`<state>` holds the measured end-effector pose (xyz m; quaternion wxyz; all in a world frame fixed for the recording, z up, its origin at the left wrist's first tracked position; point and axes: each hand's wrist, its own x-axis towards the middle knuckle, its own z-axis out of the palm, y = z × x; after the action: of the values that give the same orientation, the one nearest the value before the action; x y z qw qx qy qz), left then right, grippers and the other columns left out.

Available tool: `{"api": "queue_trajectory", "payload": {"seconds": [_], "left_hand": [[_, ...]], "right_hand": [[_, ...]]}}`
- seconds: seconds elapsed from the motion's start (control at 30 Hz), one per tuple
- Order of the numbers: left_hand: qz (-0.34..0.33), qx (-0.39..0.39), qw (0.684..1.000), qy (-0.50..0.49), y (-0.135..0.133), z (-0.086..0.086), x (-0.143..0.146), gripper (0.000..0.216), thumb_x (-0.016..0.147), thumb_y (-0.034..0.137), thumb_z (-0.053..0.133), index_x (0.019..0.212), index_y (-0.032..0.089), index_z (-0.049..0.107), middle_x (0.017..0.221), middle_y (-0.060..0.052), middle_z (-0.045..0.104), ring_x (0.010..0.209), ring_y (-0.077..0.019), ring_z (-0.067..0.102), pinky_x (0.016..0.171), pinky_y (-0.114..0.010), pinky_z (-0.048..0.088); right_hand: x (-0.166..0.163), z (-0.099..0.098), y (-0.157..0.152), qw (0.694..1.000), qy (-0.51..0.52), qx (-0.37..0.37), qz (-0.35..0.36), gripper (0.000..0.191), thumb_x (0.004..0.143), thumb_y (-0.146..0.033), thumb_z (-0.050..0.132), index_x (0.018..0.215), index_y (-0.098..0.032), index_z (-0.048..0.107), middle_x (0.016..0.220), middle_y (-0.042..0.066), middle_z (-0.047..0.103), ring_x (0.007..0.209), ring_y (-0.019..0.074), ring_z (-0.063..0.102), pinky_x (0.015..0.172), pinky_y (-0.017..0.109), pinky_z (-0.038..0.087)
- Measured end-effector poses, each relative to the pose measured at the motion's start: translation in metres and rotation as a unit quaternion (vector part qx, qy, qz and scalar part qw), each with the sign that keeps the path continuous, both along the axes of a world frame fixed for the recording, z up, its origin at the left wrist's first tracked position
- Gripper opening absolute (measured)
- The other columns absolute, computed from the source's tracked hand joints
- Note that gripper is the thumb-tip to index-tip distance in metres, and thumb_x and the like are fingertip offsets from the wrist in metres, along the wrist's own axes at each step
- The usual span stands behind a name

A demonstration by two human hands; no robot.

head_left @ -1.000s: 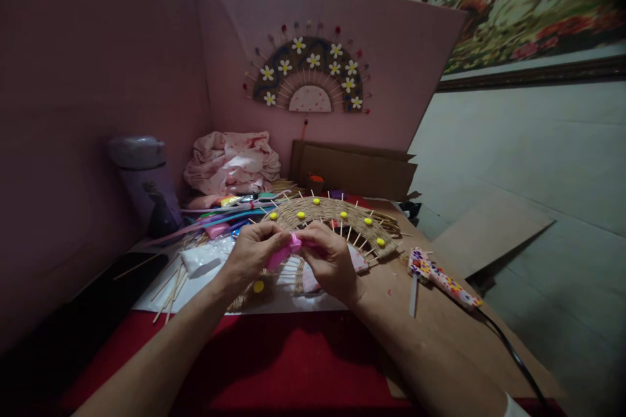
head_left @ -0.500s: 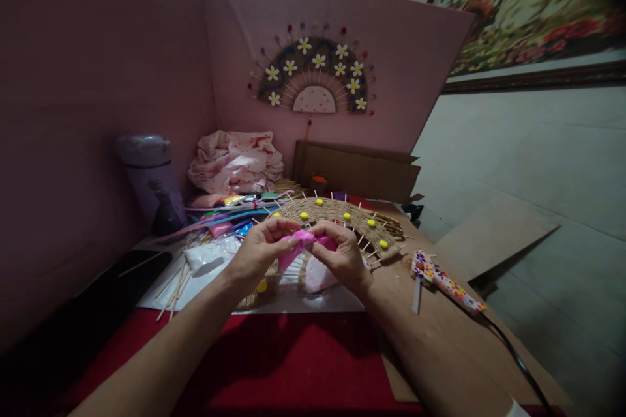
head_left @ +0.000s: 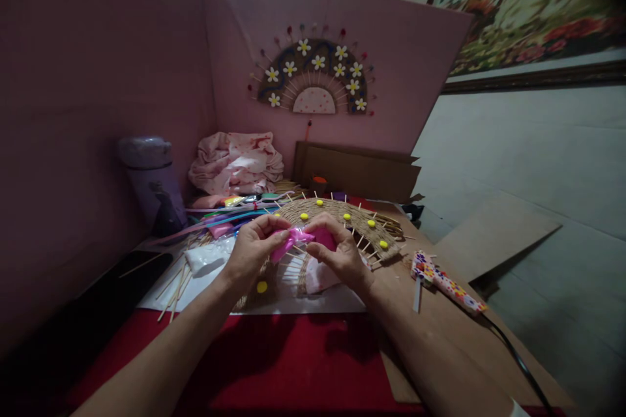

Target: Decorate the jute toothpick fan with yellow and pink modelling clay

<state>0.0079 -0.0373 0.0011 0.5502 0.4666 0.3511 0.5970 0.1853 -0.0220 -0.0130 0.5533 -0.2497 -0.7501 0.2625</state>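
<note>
My left hand [head_left: 252, 253] and my right hand [head_left: 337, 254] are held together above the table, both with fingers pinched on a small bright pink packet [head_left: 293, 239] in clear wrapping. Under them lies a half-round woven fan [head_left: 342, 216] of straw-coloured cord on thin wooden sticks, dotted with yellow beads. A pale pink half-disc [head_left: 320, 278] sits at the fan's centre, partly hidden by my right hand. The fan rests on a white sheet [head_left: 288, 300] over a red cloth [head_left: 274, 358].
A flower-patterned glue gun [head_left: 443, 280] with a black cord lies to the right. A purple flask [head_left: 151, 182], bundled pink cloth [head_left: 235, 159], coloured strips [head_left: 229, 215] and loose sticks [head_left: 169, 293] sit left and behind. A cardboard box [head_left: 357, 169] stands at the back; a finished fan [head_left: 313, 75] hangs on the pink wall.
My hands have stayed together on the pink packet, shifting slightly and working its wrapping; the fingers of my right hand have moved lower on it. The view has drifted a little.
</note>
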Motion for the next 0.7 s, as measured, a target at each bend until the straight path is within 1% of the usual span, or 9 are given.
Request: {"api": "queue_trajectory", "payload": {"seconds": [0.07,0.17,0.2,0.27,0.33,0.4,0.5,0.6,0.7], "left_hand": [[-0.005,0.002,1.0,0.013,-0.001,0.0,0.001,0.029,0.054,0.026,0.088,0.074,0.012,0.071,0.067,-0.001,0.07,0.059,-0.0071,0.059,0.054,-0.016,0.045],[-0.031,0.009,0.999,0.015,-0.002,0.0,0.0,0.027,0.057,0.025,0.087,0.075,0.012,0.071,0.069,-0.002,0.07,0.06,-0.008,0.06,0.056,-0.017,0.045],[-0.037,0.009,0.999,0.009,-0.001,0.0,0.0,0.026,0.058,0.025,0.086,0.075,0.012,0.072,0.069,-0.003,0.07,0.06,-0.008,0.06,0.055,-0.017,0.045],[-0.04,0.002,0.999,-0.011,-0.001,-0.001,-0.002,0.026,0.058,0.024,0.086,0.077,0.012,0.072,0.069,-0.003,0.07,0.058,-0.0078,0.059,0.054,-0.017,0.044],[-0.034,-0.009,0.999,-0.03,0.001,-0.001,-0.003,0.026,0.057,0.022,0.086,0.076,0.012,0.071,0.069,-0.003,0.07,0.057,-0.0078,0.059,0.053,-0.017,0.044],[-0.03,-0.014,0.999,-0.041,0.002,0.0,-0.005,0.026,0.055,0.02,0.086,0.075,0.011,0.071,0.069,-0.003,0.07,0.056,-0.0077,0.059,0.052,-0.017,0.044],[-0.02,-0.014,0.998,-0.057,0.003,0.001,-0.006,0.026,0.055,0.019,0.086,0.074,0.011,0.071,0.066,-0.002,0.068,0.054,-0.0069,0.058,0.051,-0.016,0.044],[-0.004,-0.013,0.998,-0.069,0.004,0.003,-0.006,0.025,0.054,0.018,0.086,0.073,0.011,0.071,0.064,-0.001,0.068,0.053,-0.0062,0.058,0.05,-0.015,0.043],[0.012,-0.01,0.997,-0.07,0.004,0.003,-0.007,0.025,0.055,0.018,0.086,0.072,0.011,0.07,0.064,-0.001,0.067,0.054,-0.0063,0.058,0.049,-0.015,0.044]], "right_hand": [[-0.002,0.0,0.001,1.0,0.022,-0.013,-0.004,0.028,0.076,-0.048,0.076,0.08,-0.022,0.067,0.085,0.001,0.057,0.081,0.0156,0.054,0.073,0.031,0.049],[-0.003,-0.001,0.001,0.993,0.056,-0.099,0.021,0.03,0.075,-0.046,0.078,0.072,-0.02,0.063,0.091,0.002,0.058,0.063,0.0096,0.053,0.051,0.024,0.047],[-0.003,-0.001,0.002,0.988,0.062,-0.134,0.041,0.031,0.075,-0.046,0.077,0.072,-0.02,0.062,0.087,0.002,0.059,0.056,0.0078,0.052,0.045,0.022,0.044],[-0.002,-0.001,0.003,0.977,0.068,-0.187,0.074,0.034,0.076,-0.048,0.076,0.073,-0.019,0.059,0.07,-0.002,0.059,0.046,0.0067,0.049,0.038,0.02,0.04],[0.001,-0.001,0.005,0.973,0.073,-0.208,0.072,0.034,0.077,-0.049,0.074,0.073,-0.019,0.058,0.054,-0.005,0.055,0.041,0.0069,0.048,0.036,0.019,0.038],[0.004,0.0,0.008,0.974,0.083,-0.206,0.052,0.034,0.078,-0.047,0.074,0.073,-0.018,0.058,0.049,-0.006,0.056,0.039,0.0065,0.047,0.036,0.018,0.038],[0.007,0.002,0.01,0.973,0.112,-0.198,0.035,0.033,0.078,-0.045,0.074,0.071,-0.018,0.057,0.056,-0.002,0.063,0.04,0.0074,0.052,0.037,0.019,0.041],[0.006,0.004,0.01,0.967,0.144,-0.206,0.049,0.034,0.075,-0.043,0.077,0.07,-0.018,0.055,0.069,0.001,0.068,0.046,0.0101,0.06,0.037,0.02,0.044],[0.006,0.006,0.011,0.952,0.188,-0.232,0.068,0.031,0.074,-0.039,0.079,0.073,-0.019,0.055,0.066,-0.002,0.066,0.045,0.0096,0.059,0.04,0.02,0.045]]}}
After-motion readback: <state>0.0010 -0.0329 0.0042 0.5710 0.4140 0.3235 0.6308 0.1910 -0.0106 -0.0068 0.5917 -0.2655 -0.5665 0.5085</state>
